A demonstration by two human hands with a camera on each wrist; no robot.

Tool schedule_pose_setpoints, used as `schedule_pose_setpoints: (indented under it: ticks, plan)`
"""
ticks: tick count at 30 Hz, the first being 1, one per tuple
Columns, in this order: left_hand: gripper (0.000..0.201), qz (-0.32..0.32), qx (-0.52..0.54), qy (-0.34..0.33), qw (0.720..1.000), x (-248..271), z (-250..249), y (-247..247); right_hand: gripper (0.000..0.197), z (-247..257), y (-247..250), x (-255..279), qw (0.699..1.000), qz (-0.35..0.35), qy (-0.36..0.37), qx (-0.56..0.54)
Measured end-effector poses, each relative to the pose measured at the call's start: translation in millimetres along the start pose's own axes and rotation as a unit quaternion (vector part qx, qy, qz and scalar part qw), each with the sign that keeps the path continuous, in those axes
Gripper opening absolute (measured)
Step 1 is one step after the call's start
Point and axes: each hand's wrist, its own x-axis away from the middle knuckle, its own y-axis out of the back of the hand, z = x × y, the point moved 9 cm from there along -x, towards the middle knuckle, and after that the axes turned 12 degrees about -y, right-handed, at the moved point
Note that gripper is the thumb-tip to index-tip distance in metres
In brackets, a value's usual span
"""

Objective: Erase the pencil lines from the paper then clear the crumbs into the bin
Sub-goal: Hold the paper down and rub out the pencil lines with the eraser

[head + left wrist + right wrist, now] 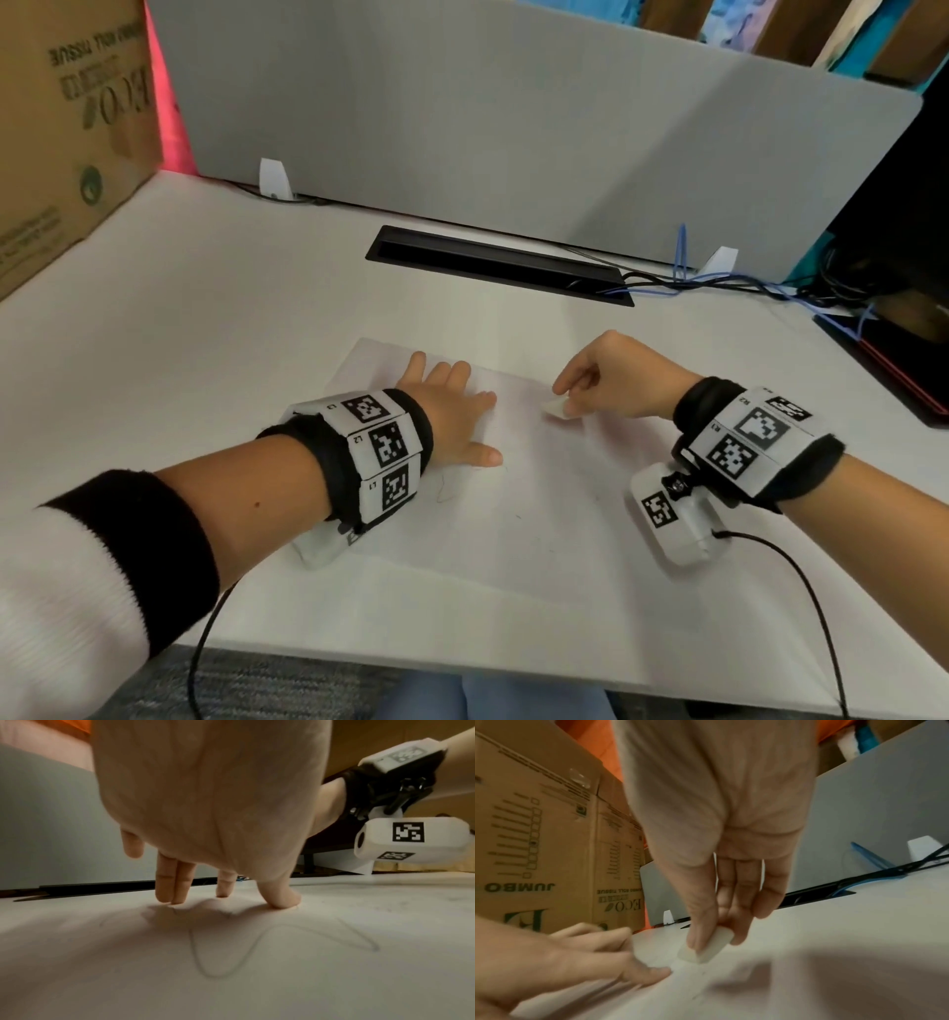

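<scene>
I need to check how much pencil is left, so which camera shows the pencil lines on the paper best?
The left wrist view: the pencil lines loop clearly across the paper just below the left hand. The head view shows only faint short strokes near that hand's thumb. The right wrist view shows just a few blurred specks beside the eraser.

Left forearm: white sleeve point(56, 591) with wide black cuff point(154, 555), pushed up. Each wrist: black padded band point(719, 406) faced with white panels bearing square black-and-white coded markers point(390, 444). White rounded camera pod point(672, 519), also marker-tagged, hangs under each band. Thin black cable point(816, 606) trails from each pod.
</scene>
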Motion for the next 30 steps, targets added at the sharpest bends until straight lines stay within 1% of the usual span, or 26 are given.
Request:
schedule_pose_setpoints:
  ticks: [3,6,8,11,13,18,20,22,24,28,30]
  plan:
    - [0.075,-0.012,0.031,-0.007,0.999,-1.3,-6.7,0.1,0.020,15.8,-10.4,-2.5,1.000,0.009,0.011,0.016]
    - [0.079,-0.010,0.090,-0.015,0.996,-2.7,-2.6,-2.2,0.021,28.5,-19.4,-8.1,0.999,0.010,0.006,0.036]
    - [0.083,-0.001,0.110,-0.019,0.994,-2.4,2.0,-3.0,0.020,34.8,-23.6,-12.0,0.999,0.004,0.007,0.048]
    - [0.085,0.019,0.107,-0.020,0.994,-1.1,4.2,-3.4,0.020,39.4,-27.3,-14.0,0.998,0.009,0.010,0.056]
    - [0.083,0.018,0.102,-0.022,0.994,-1.7,2.8,-2.3,0.021,40.5,-30.4,-8.8,0.998,0.018,0.019,0.056]
    - [0.083,0.020,0.094,-0.021,0.995,-2.0,0.7,-0.4,0.020,50.9,-46.1,15.7,0.993,0.045,0.065,0.085]
    - [0.082,0.020,0.093,-0.022,0.995,-0.4,-0.4,-0.7,0.019,52.7,-41.1,8.5,0.993,0.037,0.060,0.092]
    - [0.082,0.019,0.090,-0.022,0.996,-0.2,-0.8,-2.2,0.019,50.7,-32.2,-4.8,0.995,0.015,0.035,0.088]
    - [0.083,0.023,0.080,-0.019,0.996,-0.6,-0.3,-4.1,0.018,50.5,-30.6,-9.1,0.996,0.012,0.027,0.090]
    - [0.086,0.039,0.075,-0.018,0.996,-2.1,0.5,-6.3,0.021,52.5,-45.6,13.5,0.992,0.052,0.062,0.094]
    - [0.086,0.042,0.079,-0.020,0.996,-1.4,0.2,-6.5,0.021,54.3,-47.4,17.4,0.991,0.057,0.074,0.099]
